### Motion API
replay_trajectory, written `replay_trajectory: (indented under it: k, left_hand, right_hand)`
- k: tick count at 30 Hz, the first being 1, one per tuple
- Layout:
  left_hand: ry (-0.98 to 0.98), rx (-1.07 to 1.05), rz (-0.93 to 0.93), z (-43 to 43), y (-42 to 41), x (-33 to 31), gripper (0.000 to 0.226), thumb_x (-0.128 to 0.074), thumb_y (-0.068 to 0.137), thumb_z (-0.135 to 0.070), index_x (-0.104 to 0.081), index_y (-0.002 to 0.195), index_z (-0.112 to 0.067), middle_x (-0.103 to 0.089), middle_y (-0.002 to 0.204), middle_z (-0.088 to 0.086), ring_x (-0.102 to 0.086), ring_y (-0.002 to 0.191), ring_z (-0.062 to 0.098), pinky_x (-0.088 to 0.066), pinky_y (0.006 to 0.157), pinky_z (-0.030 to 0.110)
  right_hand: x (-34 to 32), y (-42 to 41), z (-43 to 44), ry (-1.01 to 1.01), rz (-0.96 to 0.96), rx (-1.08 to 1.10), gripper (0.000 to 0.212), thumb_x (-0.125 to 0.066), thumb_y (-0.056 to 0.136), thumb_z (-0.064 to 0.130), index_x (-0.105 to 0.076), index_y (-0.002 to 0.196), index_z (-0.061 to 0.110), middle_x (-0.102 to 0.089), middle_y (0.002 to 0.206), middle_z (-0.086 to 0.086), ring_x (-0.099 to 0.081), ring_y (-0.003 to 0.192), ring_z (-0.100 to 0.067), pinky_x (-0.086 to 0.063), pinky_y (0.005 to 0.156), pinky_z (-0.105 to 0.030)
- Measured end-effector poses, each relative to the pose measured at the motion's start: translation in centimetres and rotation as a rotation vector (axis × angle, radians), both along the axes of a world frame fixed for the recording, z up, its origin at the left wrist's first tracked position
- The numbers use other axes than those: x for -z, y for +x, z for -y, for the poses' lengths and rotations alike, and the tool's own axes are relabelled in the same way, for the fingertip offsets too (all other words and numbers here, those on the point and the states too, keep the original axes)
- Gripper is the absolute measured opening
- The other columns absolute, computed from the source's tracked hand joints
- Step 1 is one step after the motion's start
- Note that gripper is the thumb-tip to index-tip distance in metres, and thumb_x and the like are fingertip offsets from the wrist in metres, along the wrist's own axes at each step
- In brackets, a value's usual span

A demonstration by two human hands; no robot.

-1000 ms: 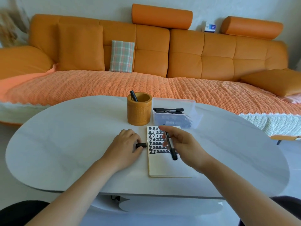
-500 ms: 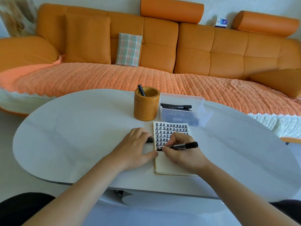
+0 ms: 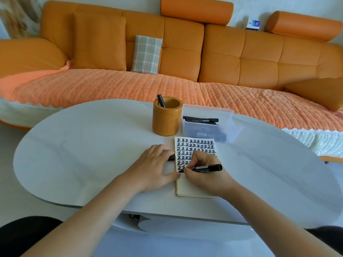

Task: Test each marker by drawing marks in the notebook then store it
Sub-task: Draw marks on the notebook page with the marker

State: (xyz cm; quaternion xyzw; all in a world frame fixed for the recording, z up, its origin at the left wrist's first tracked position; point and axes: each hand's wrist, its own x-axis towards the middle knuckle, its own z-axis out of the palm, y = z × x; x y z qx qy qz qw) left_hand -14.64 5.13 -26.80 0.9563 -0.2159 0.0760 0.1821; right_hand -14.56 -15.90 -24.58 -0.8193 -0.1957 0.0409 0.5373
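One long orange sofa point(image 3: 222, 52) fills the far side of the room, with a plaid cushion point(image 3: 146, 53) propped against its back. In front of it stands the pale oval table point(image 3: 83, 154). Near the table's front edge lies the open notebook point(image 3: 191, 190), its upper half filled with rows of black marks and its lower half bare. Just behind the notebook sits a clear plastic bin point(image 3: 228, 115) with several black markers point(image 3: 201, 120) lying in it. Just beside the bin, on its left, is a round wooden cup point(image 3: 167, 121) with a lone marker point(image 3: 161, 100) leaning inside. The person's left hand point(image 3: 152, 169) rests on the table at the notebook's left edge, thumb stretched along that edge and fingers curled over a black cap point(image 3: 171, 157) whose end shows by the fingertips. The right hand point(image 3: 204, 179) lies on the page, fingers and thumb pinching an uncapped marker point(image 3: 207, 167) close to its tip. The tip touches the paper at the left end of the lowest row of marks, and the barrel points off to the right
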Motion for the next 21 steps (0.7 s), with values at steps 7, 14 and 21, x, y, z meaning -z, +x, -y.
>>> replay_trajectory:
  k: [7,14,21]
  left_hand:
    - [0.005,-0.007,-0.013,-0.01,0.06,-0.06,0.081,-0.03,0.076,-0.078,-0.038,0.138,-0.026,-0.035,0.136,-0.01,-0.029,0.129,0.009,-0.029,0.11,0.029]
    - [0.003,0.001,-0.023,-0.13,0.09,-0.05,0.08,-0.03,0.077,-0.077,-0.036,0.139,-0.027,-0.033,0.137,-0.011,-0.027,0.129,0.008,-0.028,0.111,0.03]
    - [0.011,0.015,-0.034,-0.21,0.03,-0.15,0.081,-0.03,0.076,-0.074,-0.037,0.14,-0.025,-0.032,0.14,-0.009,-0.025,0.132,0.011,-0.025,0.112,0.03]
  right_hand:
    - [0.1,-0.13,0.25,-0.001,0.046,-0.011,0.018,-0.068,0.075,0.011,-0.053,0.067,0.014,-0.057,0.065,0.008,-0.048,0.061,-0.009,-0.039,0.057,-0.022]
    - [-0.21,0.02,0.4,0.04,0.004,-0.044,0.015,-0.067,0.074,0.006,-0.054,0.067,0.005,-0.056,0.066,-0.005,-0.05,0.063,-0.011,-0.04,0.058,-0.024]
    - [0.01,0.01,0.19,0.025,0.004,-0.042,0.015,-0.065,0.071,0.012,-0.052,0.067,0.005,-0.055,0.065,0.002,-0.047,0.059,-0.011,-0.038,0.055,-0.025]
